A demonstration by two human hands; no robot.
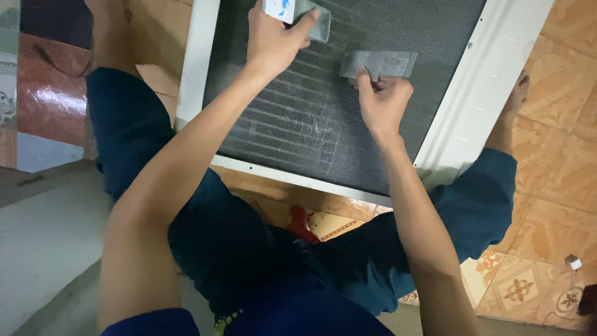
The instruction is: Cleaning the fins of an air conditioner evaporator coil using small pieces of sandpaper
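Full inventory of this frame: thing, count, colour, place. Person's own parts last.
Finned coil panel: one, dark grey with a white frame, lying across the person's legs.
Flat metal piece: one, grey, on the fins at the right hand's fingertips.
Small flat object: one, grey with white and blue at the top, gripped in the left hand.
Floor tiles: many, orange-tan patterned, right side.
Small white object: one, on the tiles lower right.
Concrete step: one, grey, left.
Shorts: one pair, dark blue.
Left hand: upper middle, on the panel.
Right hand: centre right, on the panel.
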